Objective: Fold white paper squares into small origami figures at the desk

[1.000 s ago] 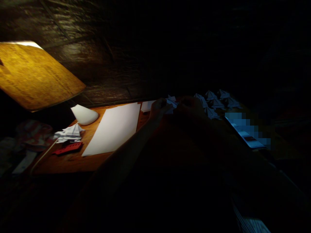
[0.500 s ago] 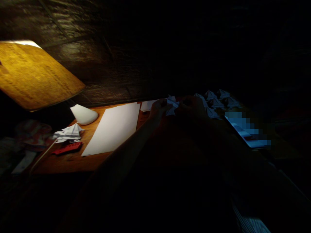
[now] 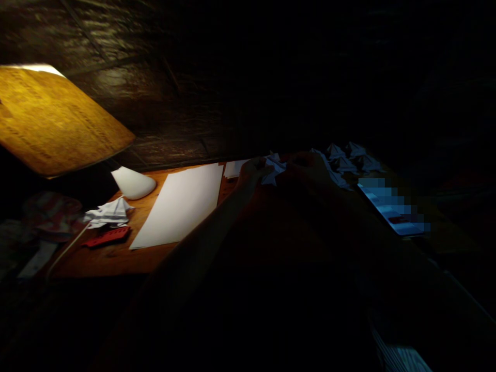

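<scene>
My left hand (image 3: 253, 169) is closed on a folded white paper star (image 3: 275, 168), pinching its left side. Several points of the star stick out past the fingers. My right hand (image 3: 310, 166) is in deep shadow just right of the star, with a small gap between them. Its fingers seem bent, but the dark hides whether anything is in them. Beyond and to the right of that hand lie several more folded paper stars (image 3: 344, 164), grouped at the back of the wooden table.
Blank white paper (image 3: 182, 204) lies left of my hands, with smaller pieces (image 3: 233, 169) behind. Farther left are a lamp base (image 3: 134, 183), its yellow shade (image 3: 58, 121), crumpled paper (image 3: 110, 213) and a red object (image 3: 108, 236). A lit phone (image 3: 391, 209) lies at right.
My right hand has drawn slightly to the right, away from the paper star. The star has turned a little in my left hand, which stays in place.
</scene>
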Demonstrator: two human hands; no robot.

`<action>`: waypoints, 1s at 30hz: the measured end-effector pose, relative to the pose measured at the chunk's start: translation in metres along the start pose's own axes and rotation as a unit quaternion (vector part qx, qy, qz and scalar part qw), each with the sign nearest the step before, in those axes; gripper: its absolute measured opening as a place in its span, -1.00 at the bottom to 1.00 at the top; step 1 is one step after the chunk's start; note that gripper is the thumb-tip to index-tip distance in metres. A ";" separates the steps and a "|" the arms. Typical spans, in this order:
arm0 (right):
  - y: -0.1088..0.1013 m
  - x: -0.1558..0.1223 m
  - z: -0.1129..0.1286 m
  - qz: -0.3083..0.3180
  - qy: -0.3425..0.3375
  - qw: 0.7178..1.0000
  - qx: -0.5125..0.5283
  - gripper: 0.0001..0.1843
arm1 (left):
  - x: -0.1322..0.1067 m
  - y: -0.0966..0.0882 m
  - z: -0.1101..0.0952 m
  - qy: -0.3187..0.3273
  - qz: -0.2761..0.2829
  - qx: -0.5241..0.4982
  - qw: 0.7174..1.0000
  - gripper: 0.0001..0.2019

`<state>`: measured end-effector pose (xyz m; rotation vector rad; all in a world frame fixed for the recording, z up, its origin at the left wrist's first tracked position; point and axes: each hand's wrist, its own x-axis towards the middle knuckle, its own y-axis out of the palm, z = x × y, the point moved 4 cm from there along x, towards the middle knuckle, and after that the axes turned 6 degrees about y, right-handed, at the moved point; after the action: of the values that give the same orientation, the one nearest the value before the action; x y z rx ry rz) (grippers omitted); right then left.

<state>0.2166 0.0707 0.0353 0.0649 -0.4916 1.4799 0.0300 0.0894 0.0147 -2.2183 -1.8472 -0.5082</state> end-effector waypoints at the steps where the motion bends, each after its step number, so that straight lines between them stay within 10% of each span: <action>1: 0.001 0.001 -0.002 0.010 0.011 1.000 0.023 -0.84 | 0.000 0.000 0.000 -0.001 -0.001 0.001 1.000 -0.80; 10: 0.004 0.010 -0.019 0.027 0.052 0.998 0.032 -0.76 | 0.004 -0.003 0.004 -0.015 0.009 0.054 0.998 -0.74; 22: -0.003 0.015 -0.028 -0.010 0.079 0.996 -0.037 -0.85 | -0.004 0.003 0.007 -0.082 0.165 0.187 0.965 -0.77; 26: -0.001 0.013 -0.025 -0.001 0.076 0.997 -0.023 -0.85 | -0.008 0.011 0.006 -0.030 0.245 0.260 0.934 -0.79; 30: -0.001 0.012 -0.023 -0.006 0.075 0.997 -0.030 -0.87 | -0.006 0.011 0.002 0.077 0.193 0.307 0.929 -0.87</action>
<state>0.2241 0.0896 0.0190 -0.0887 -0.4128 1.4459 0.0397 0.0829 0.0108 -1.9493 -1.2137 -0.0142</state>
